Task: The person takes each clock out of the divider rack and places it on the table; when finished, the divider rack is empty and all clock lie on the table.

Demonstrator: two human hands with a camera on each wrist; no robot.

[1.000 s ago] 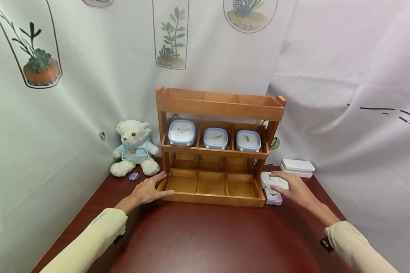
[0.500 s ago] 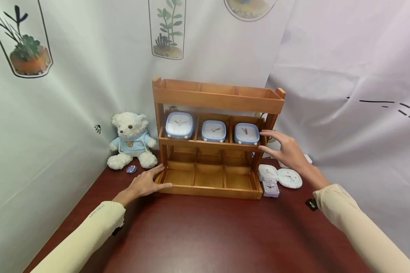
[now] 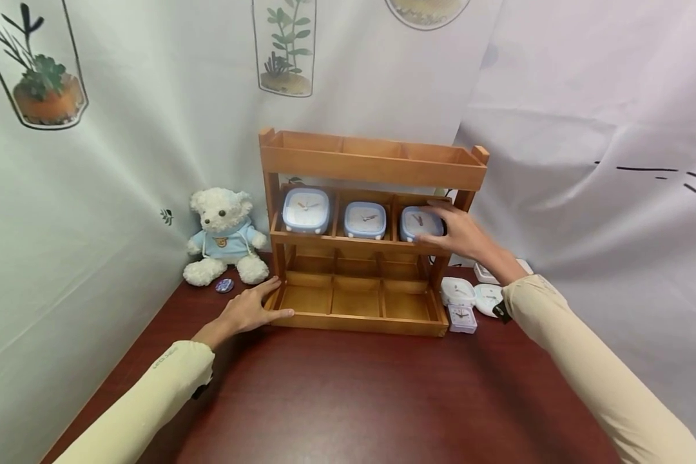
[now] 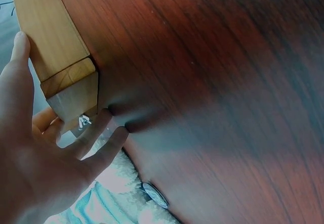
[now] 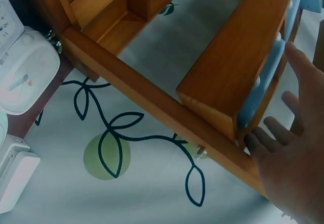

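Note:
A three-tier wooden rack stands on the dark red table. Three blue-rimmed alarm clocks sit in its middle tier, one per compartment. My left hand rests at the lower tray's left front corner. In the left wrist view, its thumb lies on one side of the wood and its straight fingers reach past the corner to the table. Around the right-hand blue clock, my right hand is spread, thumb at the front edge and fingers at the top right. In the right wrist view, the fingers are near the tier's end.
Several white clocks and a small lilac clock stand right of the rack, with a white box behind. A white teddy bear in blue sits at left, a round badge before it.
My right hand has left the white clocks at the right and moved up and left to the right-hand blue clock. The left hand stays at the rack's corner. The view has tilted slightly down.

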